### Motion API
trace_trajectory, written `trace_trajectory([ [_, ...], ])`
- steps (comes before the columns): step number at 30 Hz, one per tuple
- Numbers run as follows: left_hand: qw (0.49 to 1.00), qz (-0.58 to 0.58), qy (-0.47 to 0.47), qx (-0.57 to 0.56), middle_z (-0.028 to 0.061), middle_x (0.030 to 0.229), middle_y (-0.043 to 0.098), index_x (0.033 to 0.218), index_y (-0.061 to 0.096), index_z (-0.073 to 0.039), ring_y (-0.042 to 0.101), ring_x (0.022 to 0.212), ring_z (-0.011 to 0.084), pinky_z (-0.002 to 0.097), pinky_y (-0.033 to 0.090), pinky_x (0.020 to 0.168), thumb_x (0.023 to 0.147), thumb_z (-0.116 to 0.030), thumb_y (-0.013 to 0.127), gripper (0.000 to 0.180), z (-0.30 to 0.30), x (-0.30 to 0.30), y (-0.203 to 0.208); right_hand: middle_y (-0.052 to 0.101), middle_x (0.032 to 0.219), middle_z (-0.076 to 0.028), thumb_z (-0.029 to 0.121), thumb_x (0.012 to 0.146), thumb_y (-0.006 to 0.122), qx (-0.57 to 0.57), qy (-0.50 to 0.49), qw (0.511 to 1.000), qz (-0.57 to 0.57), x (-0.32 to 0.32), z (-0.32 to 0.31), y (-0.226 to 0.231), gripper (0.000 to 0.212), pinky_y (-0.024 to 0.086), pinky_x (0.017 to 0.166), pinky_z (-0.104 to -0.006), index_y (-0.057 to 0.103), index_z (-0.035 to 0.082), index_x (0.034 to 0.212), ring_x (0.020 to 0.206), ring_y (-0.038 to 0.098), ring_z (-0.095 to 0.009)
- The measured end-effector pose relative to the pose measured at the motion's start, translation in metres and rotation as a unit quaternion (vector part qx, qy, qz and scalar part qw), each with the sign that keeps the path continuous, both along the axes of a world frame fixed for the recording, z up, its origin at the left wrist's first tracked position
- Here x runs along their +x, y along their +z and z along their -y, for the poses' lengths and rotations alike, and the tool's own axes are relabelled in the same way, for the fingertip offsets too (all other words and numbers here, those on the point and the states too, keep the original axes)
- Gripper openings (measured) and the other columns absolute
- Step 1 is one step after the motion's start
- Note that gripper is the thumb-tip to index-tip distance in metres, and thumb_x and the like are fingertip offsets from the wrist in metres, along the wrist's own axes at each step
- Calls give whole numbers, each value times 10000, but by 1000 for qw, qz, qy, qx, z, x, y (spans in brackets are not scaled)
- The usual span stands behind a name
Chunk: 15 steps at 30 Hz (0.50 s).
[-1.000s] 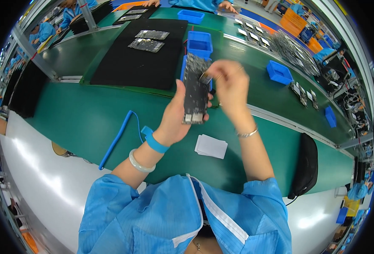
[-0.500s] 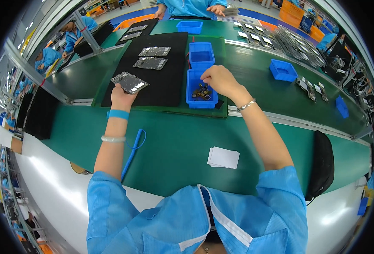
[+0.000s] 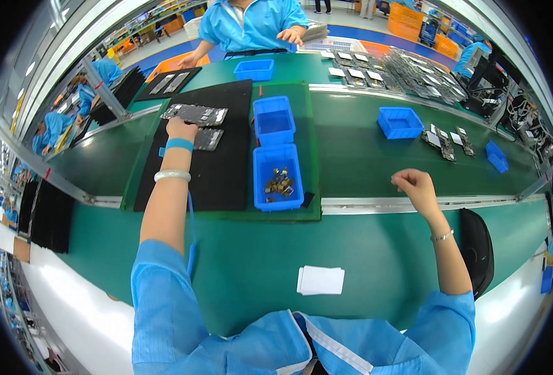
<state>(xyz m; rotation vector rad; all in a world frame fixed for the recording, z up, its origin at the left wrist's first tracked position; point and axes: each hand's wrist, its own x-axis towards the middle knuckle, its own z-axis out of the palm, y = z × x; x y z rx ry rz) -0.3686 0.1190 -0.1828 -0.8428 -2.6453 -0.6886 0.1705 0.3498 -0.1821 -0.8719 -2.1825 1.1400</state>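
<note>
My left hand point(image 3: 181, 130) grips the near edge of a grey circuit board point(image 3: 204, 114) over the far part of a black mat point(image 3: 220, 178). Just below it on the mat lies another circuit board point(image 3: 210, 140), partly behind my hand. Away to the right, my right hand point(image 3: 416, 187) hovers above the bench's metal rail, thumb and fingers pinched together. Whatever the pinch may hold is too small to see. Small brass-coloured and dark parts point(image 3: 281, 184) lie in the nearer blue bin point(image 3: 267, 156) beside the mat.
A second blue bin point(image 3: 273, 120) adjoins the first. Farther right sit a blue tray point(image 3: 400, 122) and several boards point(image 3: 439, 143). White cards point(image 3: 321, 280) and a black case point(image 3: 476, 250) lie on the near green bench. A co-worker in blue point(image 3: 251, 28) stands opposite, near stacked boards point(image 3: 420, 72).
My left hand has carried the circuit board farther out across the mat, over the boards there. My right hand has left the parts bin and moved right and nearer. The view has shifted.
</note>
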Motion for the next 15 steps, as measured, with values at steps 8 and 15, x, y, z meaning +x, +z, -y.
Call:
trace_trajectory([
  [8, 995, -75, -71, 7, 196, 946, 675, 982, 699, -63, 645, 907, 364, 441, 505, 801, 757, -450, 680, 448, -96, -68, -43, 669, 780, -46, 156, 852, 629, 12, -101, 994, 26, 33, -53, -10, 201, 482, 616, -233, 671, -29, 919, 666, 596, -93],
  [15, 863, 305, -240, 324, 175, 1073, 638, 1201, 534, 11, 633, 945, 351, 419, 490, 865, 854, -218, 634, 428, -131, -110, -65, 661, 994, -112, 260, 796, 700, 143, -164, 976, -29, -33, -119, -26, 394, 514, 724, -304, 619, 15, 1093, 790, 642, -180],
])
